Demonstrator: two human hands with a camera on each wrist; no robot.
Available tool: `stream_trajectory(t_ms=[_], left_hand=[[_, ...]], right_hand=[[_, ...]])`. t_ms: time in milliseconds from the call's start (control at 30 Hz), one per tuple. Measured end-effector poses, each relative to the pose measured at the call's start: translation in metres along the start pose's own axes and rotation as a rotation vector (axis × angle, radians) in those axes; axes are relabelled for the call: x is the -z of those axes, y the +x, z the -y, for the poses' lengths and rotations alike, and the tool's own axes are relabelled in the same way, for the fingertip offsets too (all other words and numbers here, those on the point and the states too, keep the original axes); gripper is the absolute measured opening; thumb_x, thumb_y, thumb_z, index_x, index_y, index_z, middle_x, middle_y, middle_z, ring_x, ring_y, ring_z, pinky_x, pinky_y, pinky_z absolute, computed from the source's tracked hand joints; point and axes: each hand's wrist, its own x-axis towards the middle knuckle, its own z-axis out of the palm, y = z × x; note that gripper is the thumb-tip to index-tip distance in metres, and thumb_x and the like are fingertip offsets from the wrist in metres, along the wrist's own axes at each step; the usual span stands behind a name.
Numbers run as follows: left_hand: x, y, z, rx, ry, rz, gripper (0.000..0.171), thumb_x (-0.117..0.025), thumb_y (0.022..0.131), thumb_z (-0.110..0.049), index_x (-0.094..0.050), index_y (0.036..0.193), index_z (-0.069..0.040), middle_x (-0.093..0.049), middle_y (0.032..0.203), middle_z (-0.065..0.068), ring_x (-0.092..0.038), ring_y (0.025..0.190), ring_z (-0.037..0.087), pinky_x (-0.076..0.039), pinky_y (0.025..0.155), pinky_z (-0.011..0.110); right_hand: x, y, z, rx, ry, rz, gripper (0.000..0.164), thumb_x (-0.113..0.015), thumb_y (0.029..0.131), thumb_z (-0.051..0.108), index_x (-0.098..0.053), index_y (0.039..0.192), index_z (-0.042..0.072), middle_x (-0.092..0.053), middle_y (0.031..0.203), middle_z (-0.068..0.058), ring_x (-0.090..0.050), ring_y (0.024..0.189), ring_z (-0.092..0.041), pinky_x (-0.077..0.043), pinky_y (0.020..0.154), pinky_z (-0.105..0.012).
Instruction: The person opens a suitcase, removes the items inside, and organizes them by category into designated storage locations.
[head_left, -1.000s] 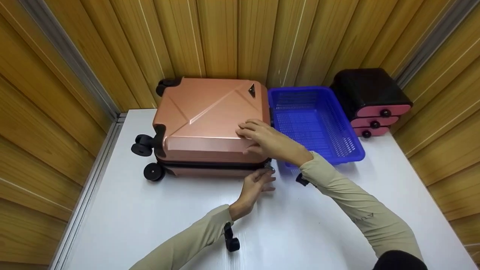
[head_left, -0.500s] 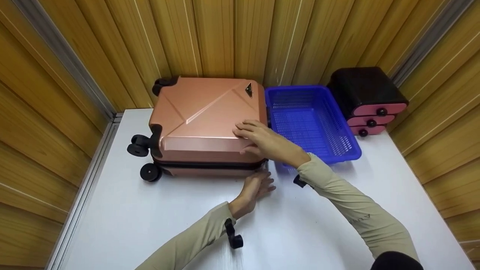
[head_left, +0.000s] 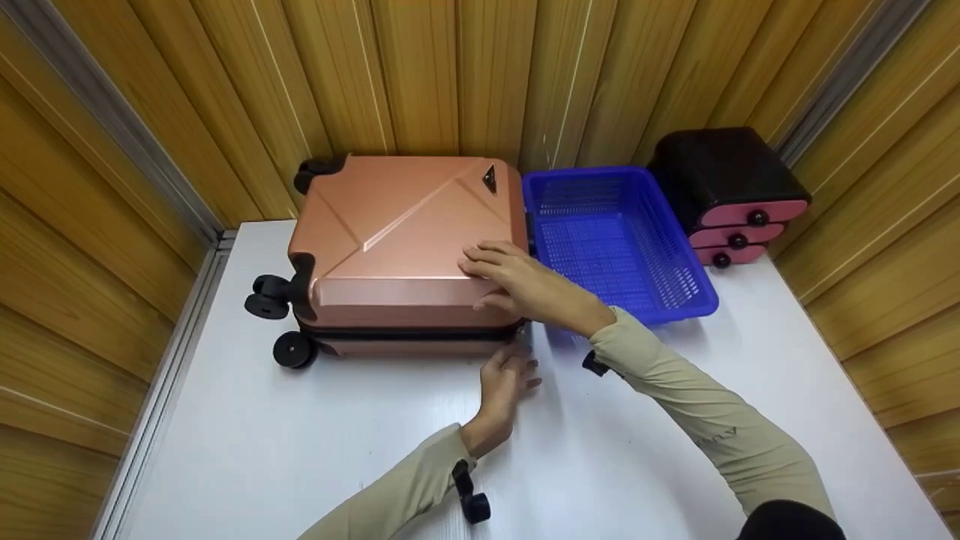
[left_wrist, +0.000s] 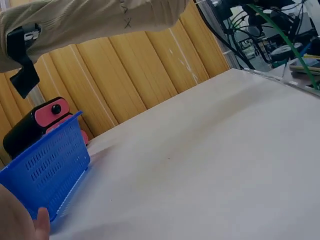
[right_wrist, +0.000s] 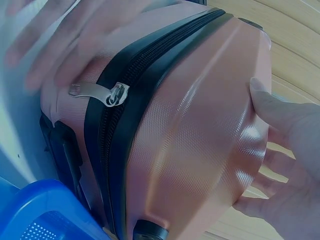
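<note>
At mid-frame, the right hand (head_left: 534,289) rests, fingers spread, on the suitcase (head_left: 420,225); below, the left hand (head_left: 502,388), fingers spread, adjoins it.

You are in a booth-like corner, maybe of a lab or workshop; which one is unclear. Wood-patterned walls (head_left: 420,75) with metal posts (head_left: 120,116) enclose your white table (head_left: 637,457); beyond it are tangled cables (left_wrist: 289,42).
</note>
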Motion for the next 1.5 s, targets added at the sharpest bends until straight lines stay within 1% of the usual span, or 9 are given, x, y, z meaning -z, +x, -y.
stream_trajectory(t_ms=[233, 433, 567, 733, 833, 967, 1100, 1300, 1500], left_hand=[[0.008, -0.014, 0.0, -0.156, 0.232, 0.081, 0.048, -0.052, 0.105, -0.003, -0.047, 0.152, 0.005, -0.052, 0.151, 0.029, -0.065, 0.121, 0.041, -0.061, 0.077, 0.039], [0.005, 0.001, 0.006, -0.037, 0.133, 0.178, 0.055, -0.051, 0.109, -0.014, -0.038, 0.159, 0.003, -0.045, 0.158, 0.026, -0.058, 0.132, 0.042, -0.062, 0.085, 0.043], [0.002, 0.009, 0.01, 0.01, -0.04, 0.203, 0.049, -0.052, 0.11, -0.02, -0.045, 0.153, 0.002, -0.056, 0.149, 0.023, -0.064, 0.126, 0.038, -0.061, 0.088, 0.041], [-0.008, 0.015, -0.002, -0.007, -0.149, 0.159, 0.036, -0.057, 0.109, -0.023, -0.066, 0.126, 0.007, -0.071, 0.123, 0.023, -0.075, 0.106, 0.034, -0.063, 0.079, 0.035], [-0.013, 0.017, -0.014, 0.08, -0.137, 0.125, 0.039, -0.061, 0.106, -0.03, -0.071, 0.119, 0.005, -0.076, 0.114, 0.019, -0.077, 0.101, 0.034, -0.064, 0.075, 0.034], [-0.014, 0.019, -0.023, 0.212, -0.19, 0.139, 0.042, -0.062, 0.105, -0.034, -0.068, 0.122, 0.005, -0.075, 0.12, 0.022, -0.072, 0.113, 0.042, -0.063, 0.084, 0.04], [-0.018, 0.02, -0.024, 0.247, -0.272, 0.106, 0.046, -0.06, 0.106, -0.032, -0.062, 0.129, 0.008, -0.068, 0.132, 0.028, -0.067, 0.122, 0.044, -0.062, 0.091, 0.044], [-0.023, 0.017, -0.012, 0.175, -0.251, 0.011, 0.055, -0.06, 0.106, -0.031, -0.05, 0.138, 0.012, -0.066, 0.13, 0.034, -0.073, 0.108, 0.042, -0.064, 0.082, 0.043], [-0.005, 0.001, -0.004, 0.088, -0.137, -0.044, 0.043, -0.059, 0.104, -0.015, -0.057, 0.136, 0.014, -0.068, 0.129, 0.031, -0.075, 0.104, 0.034, -0.063, 0.079, 0.037]], right_hand=[[0.003, -0.001, 0.0, 0.005, 0.0, -0.001, 0.06, -0.072, 0.1, 0.026, -0.054, 0.151, 0.001, -0.049, 0.158, -0.019, -0.039, 0.151, -0.038, -0.031, 0.125, -0.047], [0.001, 0.0, 0.001, -0.023, 0.011, 0.015, 0.061, -0.071, 0.1, 0.028, -0.053, 0.152, 0.002, -0.047, 0.16, -0.018, -0.038, 0.152, -0.037, -0.029, 0.126, -0.047], [-0.002, 0.001, 0.001, -0.032, 0.032, 0.036, 0.061, -0.07, 0.101, 0.028, -0.051, 0.154, 0.004, -0.045, 0.162, -0.016, -0.035, 0.154, -0.035, -0.027, 0.127, -0.046], [-0.004, 0.0, 0.0, -0.027, 0.031, 0.019, 0.06, -0.07, 0.101, 0.029, -0.053, 0.153, 0.004, -0.046, 0.161, -0.015, -0.036, 0.153, -0.034, -0.027, 0.127, -0.045], [-0.004, -0.001, -0.001, -0.019, 0.028, 0.003, 0.06, -0.07, 0.101, 0.029, -0.053, 0.152, 0.004, -0.047, 0.161, -0.016, -0.037, 0.153, -0.035, -0.028, 0.127, -0.046], [-0.003, -0.003, 0.0, -0.038, 0.045, 0.004, 0.06, -0.069, 0.102, 0.031, -0.052, 0.154, 0.005, -0.045, 0.162, -0.014, -0.034, 0.154, -0.033, -0.026, 0.127, -0.046], [-0.004, -0.003, 0.0, -0.037, 0.056, -0.003, 0.06, -0.069, 0.102, 0.031, -0.052, 0.154, 0.004, -0.045, 0.162, -0.015, -0.034, 0.155, -0.034, -0.026, 0.127, -0.046], [-0.005, -0.001, -0.001, -0.03, 0.048, -0.021, 0.062, -0.07, 0.1, 0.03, -0.052, 0.153, 0.004, -0.046, 0.161, -0.016, -0.036, 0.153, -0.035, -0.028, 0.126, -0.048], [-0.005, -0.004, -0.001, -0.037, 0.059, -0.012, 0.062, -0.07, 0.101, 0.03, -0.052, 0.154, 0.004, -0.044, 0.162, -0.016, -0.035, 0.154, -0.036, -0.026, 0.127, -0.048]])
